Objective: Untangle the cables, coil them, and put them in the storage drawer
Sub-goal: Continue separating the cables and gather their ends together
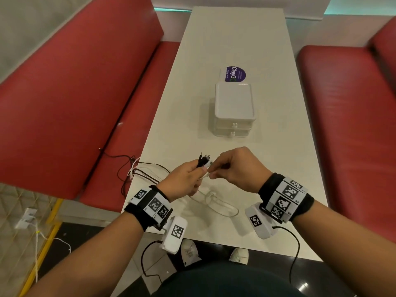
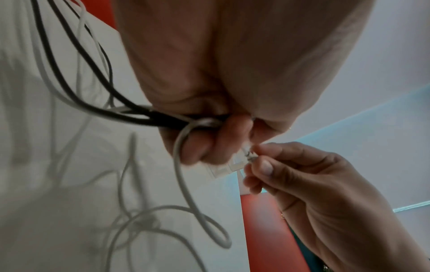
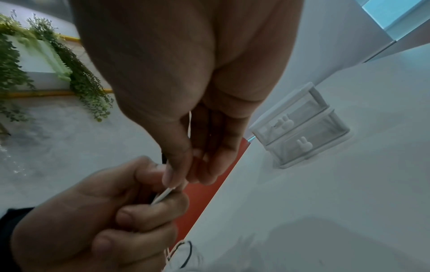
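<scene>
My left hand (image 1: 188, 175) grips a bundle of black and white cable ends (image 1: 204, 161) above the white table (image 1: 278, 163). The plugs stick up out of that fist. My right hand (image 1: 227, 168) pinches the plug of a white cable (image 2: 249, 154) just beside the left fingers. That white cable (image 2: 186, 193) hangs down and loops with a knot on the table (image 1: 216, 201). Black and white strands (image 1: 137, 170) trail from the left hand over the table's left edge. The white storage drawer unit (image 1: 234, 108) stands farther back, both drawers closed (image 3: 300, 132).
Red bench seats (image 1: 64, 93) flank the table on both sides (image 1: 347, 116). A purple sticker (image 1: 235, 74) lies behind the drawer unit. Cables from the wrist cameras hang below the near table edge. Hanging green plants (image 3: 76, 77) show in the right wrist view.
</scene>
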`<state>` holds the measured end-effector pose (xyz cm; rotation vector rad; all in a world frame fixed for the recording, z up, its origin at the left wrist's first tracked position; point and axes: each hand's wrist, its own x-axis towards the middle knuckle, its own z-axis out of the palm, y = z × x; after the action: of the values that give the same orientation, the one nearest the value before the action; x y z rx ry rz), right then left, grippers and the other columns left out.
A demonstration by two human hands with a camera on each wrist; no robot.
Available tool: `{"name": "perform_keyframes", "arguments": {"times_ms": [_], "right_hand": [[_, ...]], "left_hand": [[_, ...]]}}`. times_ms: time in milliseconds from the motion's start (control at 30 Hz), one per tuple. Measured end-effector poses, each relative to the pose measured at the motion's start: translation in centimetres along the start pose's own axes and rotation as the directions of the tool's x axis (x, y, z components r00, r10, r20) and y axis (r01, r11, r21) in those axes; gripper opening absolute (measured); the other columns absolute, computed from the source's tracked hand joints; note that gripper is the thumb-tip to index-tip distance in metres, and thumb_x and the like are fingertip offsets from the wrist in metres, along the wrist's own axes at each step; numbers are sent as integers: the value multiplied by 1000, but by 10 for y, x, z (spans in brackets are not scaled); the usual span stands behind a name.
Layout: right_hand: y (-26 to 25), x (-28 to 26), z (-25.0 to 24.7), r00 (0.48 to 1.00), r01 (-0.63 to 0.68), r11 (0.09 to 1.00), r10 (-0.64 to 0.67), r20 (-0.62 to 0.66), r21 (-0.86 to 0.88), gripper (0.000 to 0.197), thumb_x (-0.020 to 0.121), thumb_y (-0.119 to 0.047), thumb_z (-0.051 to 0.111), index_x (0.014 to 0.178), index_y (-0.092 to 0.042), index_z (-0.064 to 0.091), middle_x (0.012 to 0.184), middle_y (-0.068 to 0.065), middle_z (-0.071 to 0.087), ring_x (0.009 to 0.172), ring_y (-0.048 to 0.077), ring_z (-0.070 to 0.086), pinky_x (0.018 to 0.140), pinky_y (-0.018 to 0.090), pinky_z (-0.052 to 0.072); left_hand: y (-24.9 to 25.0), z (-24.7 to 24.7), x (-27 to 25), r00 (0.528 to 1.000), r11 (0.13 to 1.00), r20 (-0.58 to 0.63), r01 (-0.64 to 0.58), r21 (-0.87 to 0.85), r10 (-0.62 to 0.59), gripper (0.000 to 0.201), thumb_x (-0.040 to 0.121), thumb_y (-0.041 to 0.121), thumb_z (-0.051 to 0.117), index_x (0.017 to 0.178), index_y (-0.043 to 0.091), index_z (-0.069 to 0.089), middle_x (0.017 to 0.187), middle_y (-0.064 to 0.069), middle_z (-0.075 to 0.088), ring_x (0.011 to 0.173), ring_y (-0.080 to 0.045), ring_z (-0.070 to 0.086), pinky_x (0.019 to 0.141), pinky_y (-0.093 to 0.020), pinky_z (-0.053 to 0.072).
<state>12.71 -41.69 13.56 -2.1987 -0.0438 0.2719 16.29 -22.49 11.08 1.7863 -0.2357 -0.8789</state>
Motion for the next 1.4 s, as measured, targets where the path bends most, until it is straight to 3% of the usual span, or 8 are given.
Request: {"name": "perform_keyframes", "arguments": {"times_ms": [233, 333, 600, 767, 900, 967, 1233, 1400], "right_hand": [[-1, 6, -5, 994, 107, 992, -109, -32, -65, 24, 89, -3, 69, 95, -23, 82, 88, -8, 73, 84, 11, 66, 83, 31, 53], [-1, 5, -6, 993, 96, 995, -97, -71, -10, 18, 88, -7, 73, 93, -23, 79, 84, -9, 75, 79, 10, 68, 81, 31, 56], [4, 4, 7, 975, 141, 990, -144, -170, -28, 15, 90, -10, 64, 92, -17, 51, 71, -2, 63, 62, 12, 56, 58, 25, 45], [12, -7, 32, 987, 76, 974, -104, 120, 215, 33, 78, 3, 61, 103, -14, 50, 98, 0, 72, 93, 17, 68, 87, 38, 56], [17, -5, 41, 986, -9, 929, -53, 158, 369, 19, 95, -14, 66, 107, -14, 51, 77, -4, 67, 71, 25, 64, 71, 39, 56], [16, -2, 37, 983, 21, 976, -59, 171, 216, 12, 96, -26, 66, 103, -17, 63, 64, -7, 59, 60, 11, 54, 66, 35, 50], [13, 10, 8, 993, 60, 909, -13, 117, -412, 58, 86, -71, 57, 57, -20, 54, 48, -5, 48, 51, 11, 45, 56, 32, 40], [17, 14, -4, 987, 148, 958, -129, 94, -246, 19, 96, -36, 62, 81, -27, 67, 68, -10, 58, 63, 6, 52, 67, 34, 46]], "left_hand": [[3, 3, 0, 999, 996, 11, 49, -76, -49, 6, 95, 10, 40, 92, 15, 43, 61, 5, 32, 51, -11, 24, 47, -26, 19], [2, 3, 0, 998, 998, -6, 55, 2, -55, 15, 84, 11, 48, 98, 13, 48, 59, 4, 38, 48, -12, 32, 45, -25, 27], [-3, -5, 3, 1000, 981, -6, 6, -192, -8, 29, 106, 11, 39, 85, 5, 58, 55, 3, 33, 48, -11, 28, 50, -24, 27], [6, -5, 5, 994, 924, -76, -100, -369, 77, 31, 107, 12, 35, 81, 4, 51, 54, -3, 34, 47, -15, 36, 50, -25, 37], [10, -11, 5, 980, 922, -136, -186, -339, 147, 29, 108, 17, 32, 88, 6, 49, 50, 1, 32, 46, -23, 48, 55, -32, 46], [11, -12, 4, 977, 914, -156, -191, -358, 143, 27, 108, 18, 34, 88, 7, 49, 52, 3, 27, 43, -17, 35, 49, -29, 38], [18, -26, 3, 985, 990, -125, -107, 90, 118, 15, 80, 23, 56, 80, 21, 42, 67, 2, 42, 53, -14, 34, 51, -28, 33], [18, -30, -5, 986, 844, -22, -129, 520, 164, 28, 82, 23, 63, 77, 17, 37, 77, 4, 71, 69, -13, 61, 70, -35, 47]]}}
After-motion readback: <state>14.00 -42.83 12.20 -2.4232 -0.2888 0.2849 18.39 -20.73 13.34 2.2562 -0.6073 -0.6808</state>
